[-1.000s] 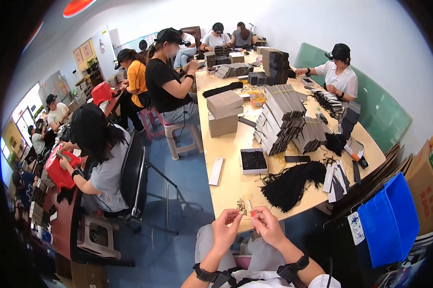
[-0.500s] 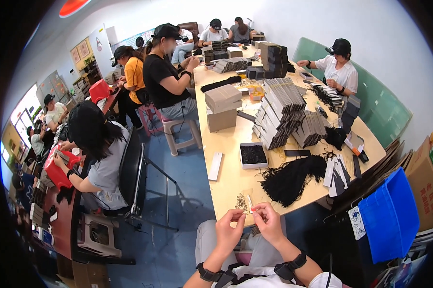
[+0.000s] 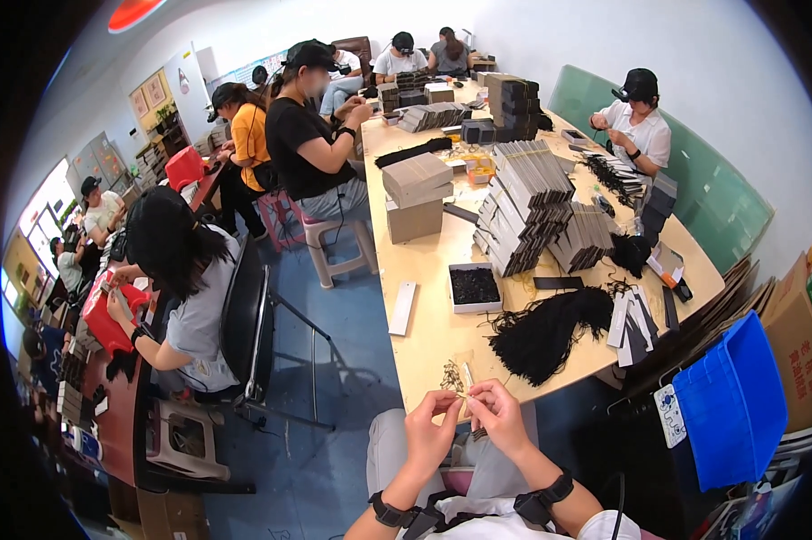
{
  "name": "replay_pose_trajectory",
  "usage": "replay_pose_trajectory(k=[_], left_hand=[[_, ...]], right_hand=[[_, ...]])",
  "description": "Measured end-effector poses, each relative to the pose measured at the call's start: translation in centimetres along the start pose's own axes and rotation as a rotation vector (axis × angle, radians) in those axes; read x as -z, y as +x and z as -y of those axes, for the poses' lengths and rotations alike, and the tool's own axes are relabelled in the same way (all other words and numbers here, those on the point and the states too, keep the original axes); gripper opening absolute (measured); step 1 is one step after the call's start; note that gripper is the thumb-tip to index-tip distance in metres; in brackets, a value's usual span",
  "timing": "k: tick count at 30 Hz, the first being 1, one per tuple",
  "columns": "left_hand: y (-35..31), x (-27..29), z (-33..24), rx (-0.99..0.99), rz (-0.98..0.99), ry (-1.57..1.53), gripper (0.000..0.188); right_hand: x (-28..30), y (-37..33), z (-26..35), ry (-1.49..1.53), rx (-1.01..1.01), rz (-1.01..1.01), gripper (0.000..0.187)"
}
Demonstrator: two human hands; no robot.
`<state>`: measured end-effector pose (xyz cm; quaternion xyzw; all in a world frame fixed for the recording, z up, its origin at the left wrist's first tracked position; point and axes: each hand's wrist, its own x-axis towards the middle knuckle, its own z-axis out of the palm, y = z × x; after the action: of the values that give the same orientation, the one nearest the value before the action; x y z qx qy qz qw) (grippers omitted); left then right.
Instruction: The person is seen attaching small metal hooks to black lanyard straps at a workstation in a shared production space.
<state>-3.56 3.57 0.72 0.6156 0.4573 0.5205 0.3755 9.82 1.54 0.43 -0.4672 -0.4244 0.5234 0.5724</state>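
Note:
Both my hands are raised close together at the table's near edge. My left hand (image 3: pixel 429 427) has thumb and forefinger pinched, meeting the fingertips of my right hand (image 3: pixel 499 418). Between them is a thin, pale yellowish piece, too small to name and mostly hidden by the fingers. Just beyond the fingertips, a small heap of tan loops (image 3: pixel 451 374) lies on the table (image 3: pixel 424 360). Farther off are a bundle of black cords (image 3: pixel 554 340) and a white box (image 3: pixel 476 307) of small black pieces. A white tag (image 3: pixel 403 309) lies to the left.
Banded stacks of grey cards (image 3: pixel 524 211) and grey boxes (image 3: pixel 415 222) stand on the table, with black and white tags (image 3: pixel 632 324) at right. A blue bin (image 3: pixel 730 405) is at my right. Several people sit working around; a black chair (image 3: pixel 248 324) stands at left.
My right fingertips have shifted slightly left, closer to my left ones. A reddish spot at the right fingertips no longer shows. The person across at right has brought both hands together.

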Motion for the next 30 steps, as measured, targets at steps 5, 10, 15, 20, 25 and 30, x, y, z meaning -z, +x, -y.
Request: replay_pose_trajectory(k=[5,10,15,20,25,30], left_hand=[[-0.2,-0.3,-0.3,0.132,0.016,-0.184,0.012],[-0.4,-0.4,0.9,0.326,0.147,-0.434,0.014],[-0.6,-1.1,1.5,0.244,0.035,-0.427,0.011],[1.5,0.8,2.5,0.125,-0.13,-0.193,0.009],[2.8,3.3,2.4,-0.059,-0.198,0.143,0.007],[1.0,2.0,0.6,-0.053,0.106,-0.021,0.006]], right_hand=[[1.1,0.4,-0.4,0.195,-0.071,0.088,0.01],[1.2,0.4,-0.3,0.264,-0.1,0.131,0.01],[1.2,0.3,0.4,0.276,-0.138,0.159,0.014],[4.6,0.6,2.8,0.493,0.001,0.289,0.02],[6.9,1.5,5.6,0.562,0.208,0.07,0.018],[5.1,2.2,4.6,-0.201,0.064,-0.024,0.017]])
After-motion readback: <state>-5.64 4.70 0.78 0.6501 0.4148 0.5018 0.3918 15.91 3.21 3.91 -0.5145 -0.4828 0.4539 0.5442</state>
